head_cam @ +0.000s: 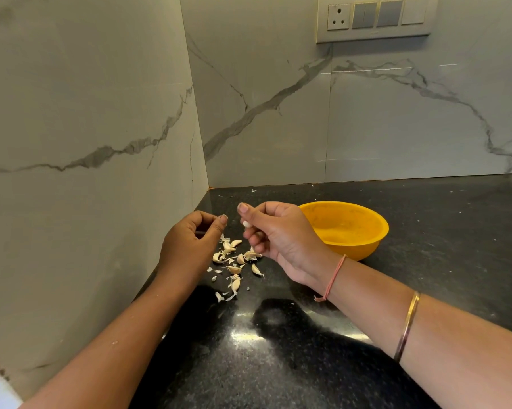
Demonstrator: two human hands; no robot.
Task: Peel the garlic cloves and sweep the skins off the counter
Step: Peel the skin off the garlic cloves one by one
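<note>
We are holding both hands up over the dark speckled worktop (425, 231), close together but not touching. Our right hand (281, 234) is pinching a small white clove (245, 223) between the thumb and the curled fingertips, with the thumbnail pointing up and the palm turning toward us. Our left hand (189, 240) is curling its fingers in toward the palm, the thumb tip reaching out toward the right hand; a thin dark line is showing inside the curl, but we cannot tell whether the hand is gripping anything. Directly beneath the gap between the hands, the remaining garlic cloves (237, 258) are lying in a loose scatter on the worktop, and pale papery skins (219, 296) are lying mixed in among them and trailing back toward us, under the left wrist. Just beyond and to the outer side of the right hand, a yellow bowl (358, 249) is sitting upright on the worktop, partly hidden by the knuckles. We are wearing a pink thread (334, 276) around the right wrist and a gold bangle (408, 326) further up that forearm. Grey-veined marble walls (86, 113) are meeting in a corner beyond the left hand, and a switch panel (372, 19) is sitting high on the wall above the bowl.
</note>
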